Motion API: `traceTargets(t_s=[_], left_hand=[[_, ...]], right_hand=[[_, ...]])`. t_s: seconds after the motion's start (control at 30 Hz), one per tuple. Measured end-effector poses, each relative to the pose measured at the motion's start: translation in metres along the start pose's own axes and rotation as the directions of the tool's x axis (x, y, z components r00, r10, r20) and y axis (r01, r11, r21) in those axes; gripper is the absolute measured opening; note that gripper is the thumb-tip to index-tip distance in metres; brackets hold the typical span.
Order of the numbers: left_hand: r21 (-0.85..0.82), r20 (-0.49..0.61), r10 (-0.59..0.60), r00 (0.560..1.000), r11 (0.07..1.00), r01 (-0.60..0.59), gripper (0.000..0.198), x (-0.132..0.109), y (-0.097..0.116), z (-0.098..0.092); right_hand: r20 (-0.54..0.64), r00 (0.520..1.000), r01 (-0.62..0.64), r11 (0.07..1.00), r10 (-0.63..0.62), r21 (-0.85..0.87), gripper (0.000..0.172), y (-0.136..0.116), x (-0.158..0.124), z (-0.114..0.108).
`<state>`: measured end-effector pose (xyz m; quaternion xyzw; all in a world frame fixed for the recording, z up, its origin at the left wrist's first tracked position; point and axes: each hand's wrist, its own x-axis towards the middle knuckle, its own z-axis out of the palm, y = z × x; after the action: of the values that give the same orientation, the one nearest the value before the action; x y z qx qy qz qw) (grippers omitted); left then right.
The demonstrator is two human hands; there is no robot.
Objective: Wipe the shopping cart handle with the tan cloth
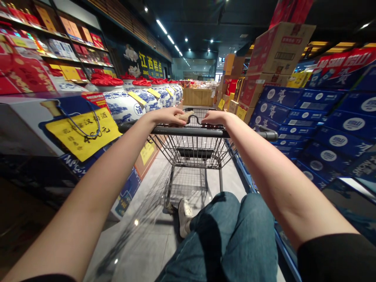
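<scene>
A grey wire shopping cart point(194, 158) stands in front of me, its dark handlebar point(190, 132) running crosswise under both my wrists. My left hand point(168, 116) reaches over the bar, its fingers closed on a tan, knobbly piece point(185, 116) that looks like ginger root. Beyond the same bar, my right hand point(215, 117) bends downward with curled fingers; what they grip is hidden. Between the two hands shows a dark curved piece point(192, 114), thin like a wire or cord. I cannot tell whether it belongs to the cart. I see nothing lying in the basket.
Blue-and-white jars point(123, 102) with red cloth tops line the left, behind a box with a yellow price sign point(85, 131). Stacked blue cartons point(320, 129) and brown boxes point(273, 51) rise on the right. A tiled aisle point(147, 227) runs between, toward a wooden counter point(198, 96).
</scene>
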<state>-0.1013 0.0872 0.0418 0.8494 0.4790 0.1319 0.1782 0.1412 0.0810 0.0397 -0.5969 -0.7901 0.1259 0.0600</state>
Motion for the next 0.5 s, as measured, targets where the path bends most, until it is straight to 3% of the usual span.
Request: traceTargets(t_s=[0.07,0.13,0.23,0.3,0.4,0.47,0.5], left_hand=[[0.117,-0.047,-0.134,0.99,0.983,0.139,0.046,-0.0012,0.0032,-0.0013],[0.282,-0.173,-0.284,0.943,0.903,0.324,0.037,0.0002,0.002,-0.0034],[0.411,-0.307,-0.364,0.879,0.783,0.468,0.031,0.0011,0.0006,-0.0047],[0.374,-0.25,-0.332,0.91,0.833,0.407,0.035,-0.0014,0.0029,-0.0035],[0.156,-0.067,-0.16,0.985,0.973,0.169,0.049,-0.0058,0.0076,0.0],[0.068,-0.015,-0.071,0.997,0.995,0.072,0.056,-0.0053,0.007,0.0016],[0.095,-0.027,-0.076,0.997,0.992,0.078,0.055,-0.0037,0.0049,0.0018]], right_hand=[[0.008,1.0,-0.006,1.0,0.006,0.007,0.022,0.0009,0.0018,0.0008],[0.013,1.0,-0.008,1.0,0.008,0.014,0.022,0.0013,0.0029,0.0016],[0.016,1.0,-0.001,1.0,0.0,0.017,0.021,0.0009,0.003,0.002],[0.013,1.0,0.006,1.0,-0.006,0.01,0.02,0.0003,0.0023,0.0017],[0.001,1.0,0.021,1.0,-0.021,-0.004,0.018,-0.0005,0.0007,0.0009],[-0.003,1.0,0.031,0.999,-0.031,-0.009,0.017,-0.0006,-0.0003,0.0006],[-0.003,0.999,0.033,0.999,-0.033,-0.01,0.018,-0.0006,-0.0006,0.0005]])
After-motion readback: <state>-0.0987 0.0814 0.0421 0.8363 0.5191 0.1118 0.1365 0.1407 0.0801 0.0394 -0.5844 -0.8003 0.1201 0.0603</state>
